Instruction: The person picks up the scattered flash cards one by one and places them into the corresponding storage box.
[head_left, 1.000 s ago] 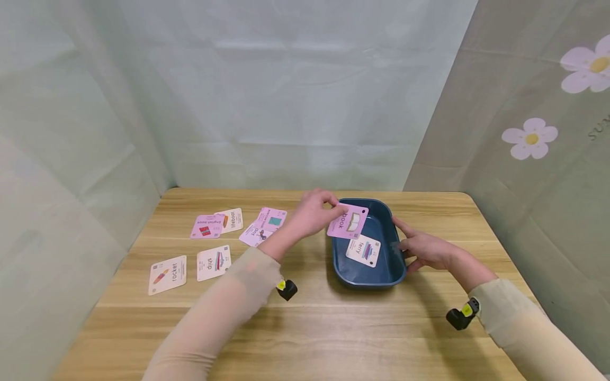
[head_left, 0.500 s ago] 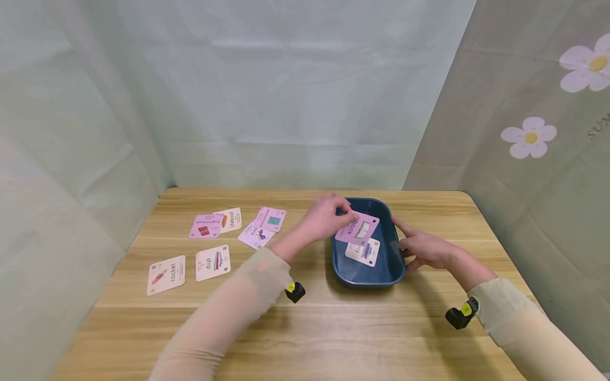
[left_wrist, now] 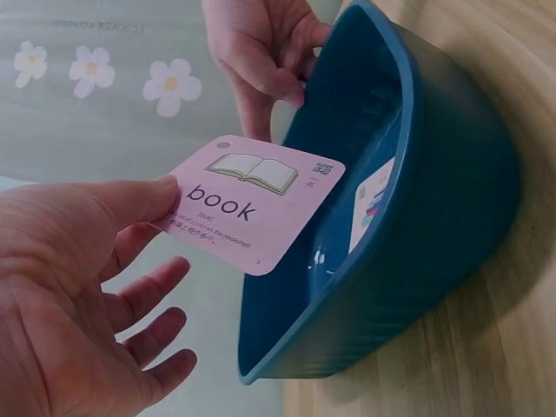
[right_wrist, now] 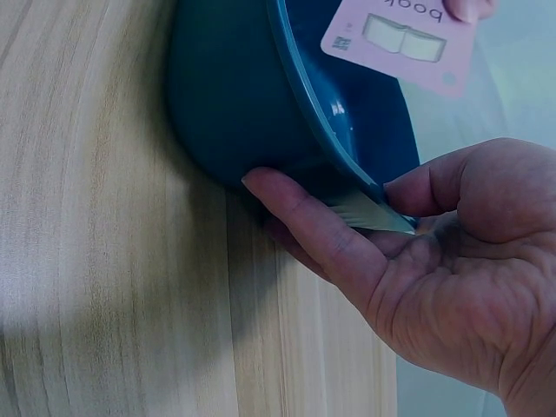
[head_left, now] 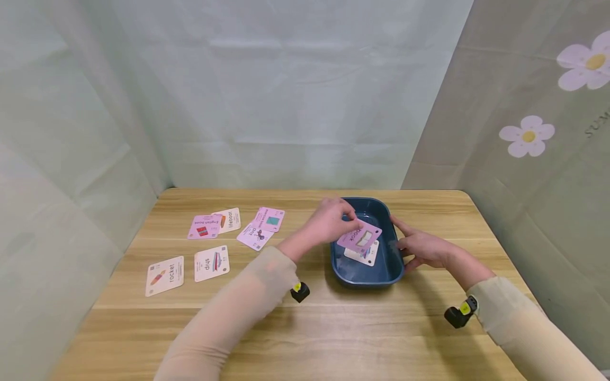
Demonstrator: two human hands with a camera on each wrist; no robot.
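Observation:
My left hand (head_left: pixel 331 221) pinches a pink card with the word "book" (left_wrist: pixel 248 204) by one edge, between thumb and forefinger, its other fingers spread. The card hangs tilted over a deep blue plastic tray (head_left: pixel 366 282). Inside that tray lies a white card (head_left: pixel 369 255), partly hidden under the pink one in the head view. At the tray's right side, my right hand (head_left: pixel 425 248) grips the wall, thumb at the rim and fingers along the outside, as the right wrist view shows (right_wrist: pixel 460 269).
On the left of the wooden table (head_left: pixel 333 338) lie several cards: rocket (head_left: pixel 164 275), ship (head_left: pixel 212 263), English book (head_left: pixel 204 226) overlapping lifeboat (head_left: pixel 231 219), and a pink card (head_left: pixel 270 218) overlapping ant (head_left: pixel 254 236). Pale cloth (head_left: pixel 295 95) hangs behind.
My left hand has moved right and slightly nearer with the book card, which now covers more of the white card. The right hand and tray have stayed in place.

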